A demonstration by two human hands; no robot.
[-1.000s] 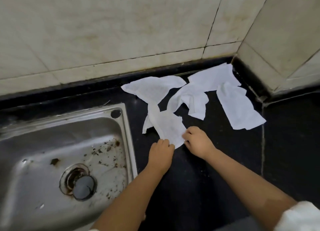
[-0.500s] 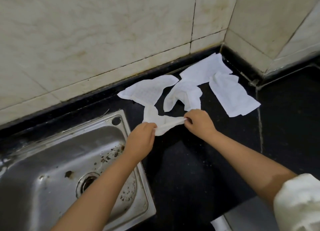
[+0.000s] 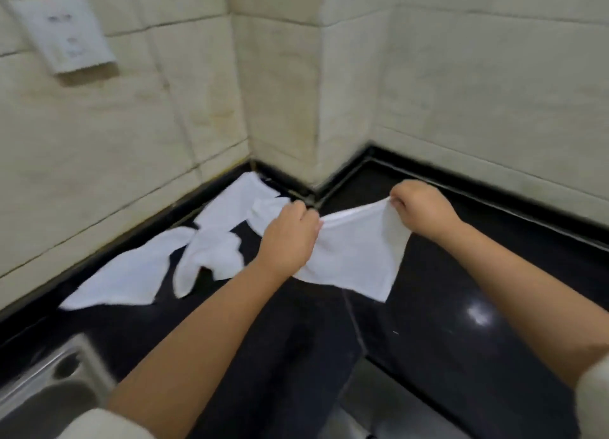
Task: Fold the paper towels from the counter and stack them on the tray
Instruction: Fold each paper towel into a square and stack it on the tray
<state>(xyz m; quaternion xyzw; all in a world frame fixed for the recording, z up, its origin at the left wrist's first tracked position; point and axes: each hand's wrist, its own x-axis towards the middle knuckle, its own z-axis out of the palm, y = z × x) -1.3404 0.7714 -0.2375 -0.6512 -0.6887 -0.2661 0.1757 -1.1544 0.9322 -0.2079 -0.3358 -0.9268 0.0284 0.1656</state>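
Paper towel betw. both hands' fingers

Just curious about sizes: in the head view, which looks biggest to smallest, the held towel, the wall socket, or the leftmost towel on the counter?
1. Held towel, nearest the camera.
2. Leftmost towel, close behind; unsure, since both are crumpled.
3. Socket, clearly smallest, though farthest away.

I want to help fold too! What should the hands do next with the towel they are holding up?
Probably bring the two hands together to fold it in half. The left hand and right hand each pinch a top corner of the paper towel, which hangs spread above the black counter, not yet folded. Other towels lie crumpled behind.
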